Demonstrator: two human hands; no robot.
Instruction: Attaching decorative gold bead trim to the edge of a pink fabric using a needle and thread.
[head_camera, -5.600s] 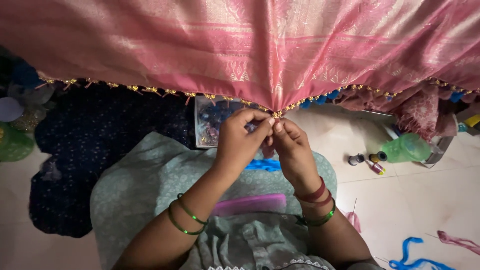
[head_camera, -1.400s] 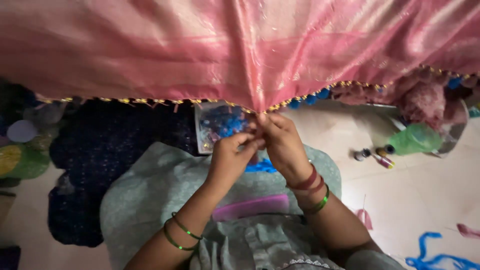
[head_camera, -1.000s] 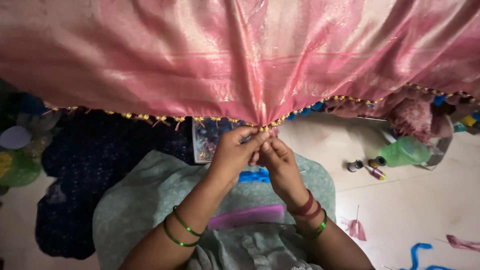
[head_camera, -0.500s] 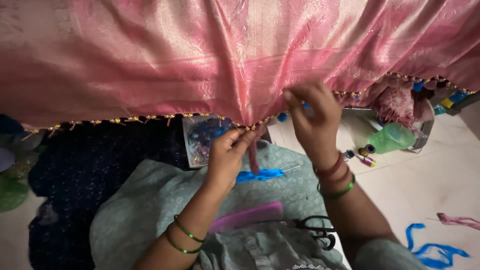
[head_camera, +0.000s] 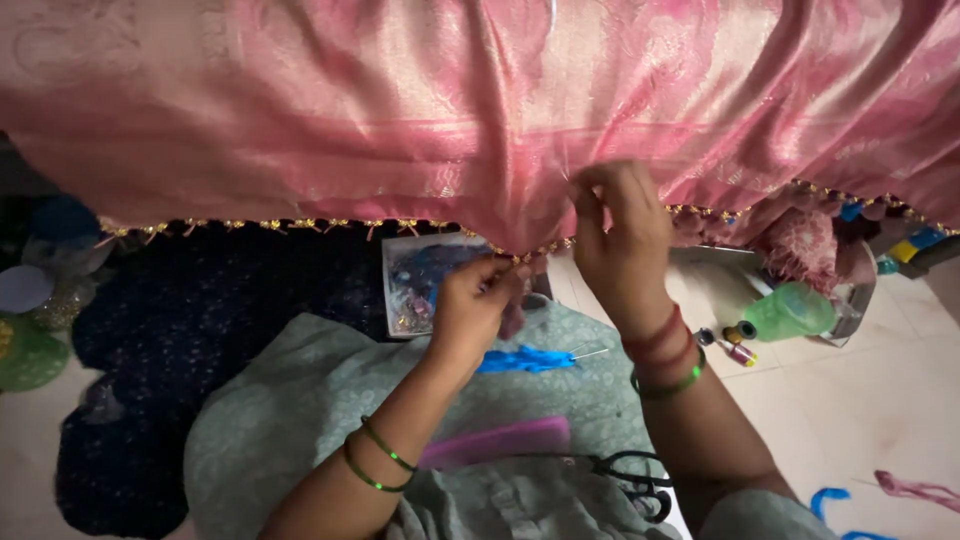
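Observation:
A pink shiny cloth (head_camera: 400, 110) hangs across the top of the view, its lower edge trimmed with small gold tassels (head_camera: 300, 226). My left hand (head_camera: 475, 300) pinches that edge near the middle, at a tassel. My right hand (head_camera: 620, 235) is raised higher against the cloth, fingers pinched together, with a thin thread running up from them. On my lap, covered in grey-green cloth (head_camera: 300, 400), lie a bundle of blue thread (head_camera: 525, 360) with a needle, a pink comb (head_camera: 500, 440) and black scissors (head_camera: 630, 480).
A clear box of beads (head_camera: 420, 285) sits behind my left hand. Dark blue fabric (head_camera: 200, 330) lies on the floor at left, beside green and round items (head_camera: 30, 350). A green thread cone (head_camera: 790, 312) and small spools (head_camera: 735, 340) stand at right. Blue and pink scraps (head_camera: 900, 492) lie at lower right.
My right hand has left my left hand at the cloth's edge and risen up and to the right, pulling thread. My left hand stays pinching the edge.

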